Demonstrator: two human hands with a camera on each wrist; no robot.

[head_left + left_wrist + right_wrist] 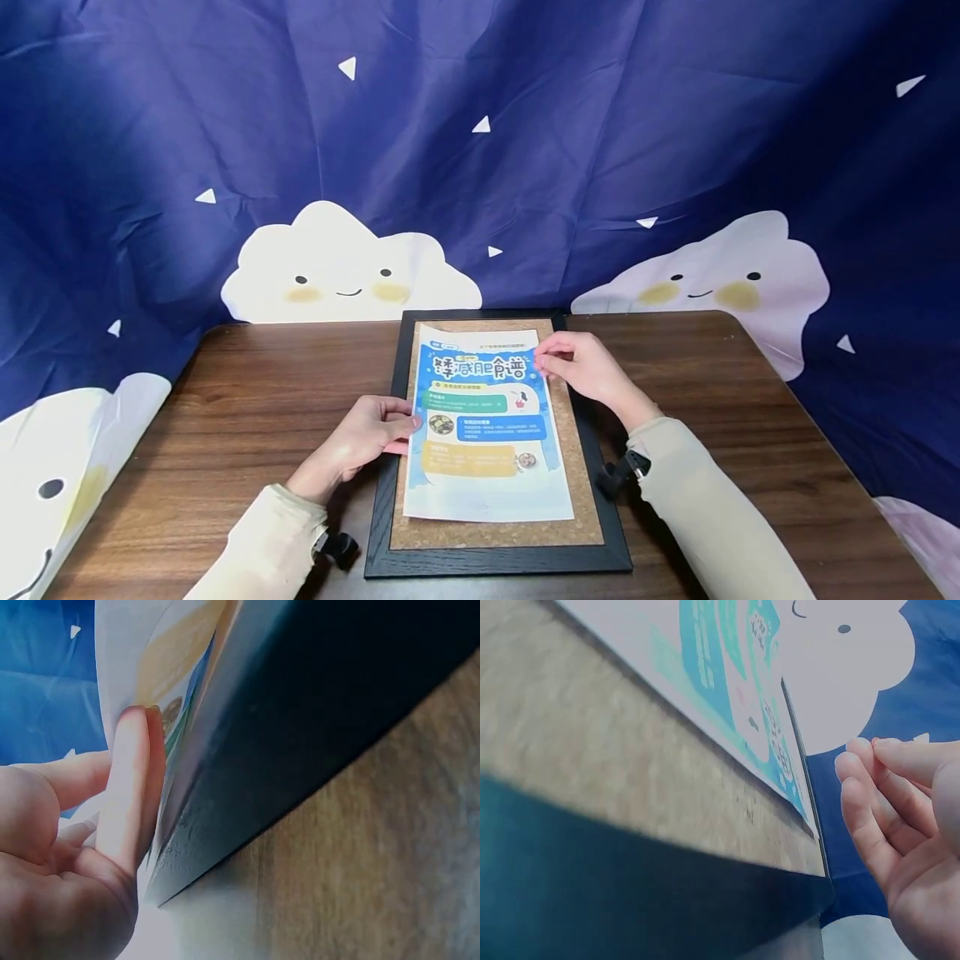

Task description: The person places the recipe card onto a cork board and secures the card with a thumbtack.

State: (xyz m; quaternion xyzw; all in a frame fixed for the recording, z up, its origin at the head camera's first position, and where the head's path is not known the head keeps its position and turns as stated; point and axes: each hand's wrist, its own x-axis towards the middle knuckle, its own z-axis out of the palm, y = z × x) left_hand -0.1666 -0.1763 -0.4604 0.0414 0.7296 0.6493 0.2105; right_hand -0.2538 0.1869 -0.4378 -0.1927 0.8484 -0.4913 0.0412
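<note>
A printed paper sheet (487,492) with Chinese text and food pictures lies on a black-framed cork board (585,500). My left hand (369,433) pinches the sheet's left edge, thumb on the printed side. In the left wrist view, the fingers (127,787) stand against the paper (124,645), which curves up a little off the board. My right hand (588,367) is at the sheet's upper right edge, thumb and index fingertips together. Between those tips a tiny red thing (875,740) shows in the right wrist view, too small to identify.
The board lies on a brown wooden table (262,383), its frame (498,560) near the front edge. Behind the table hangs a dark blue curtain (450,150) with white clouds and triangles. Dark straps with small devices (337,548) sit at both wrists.
</note>
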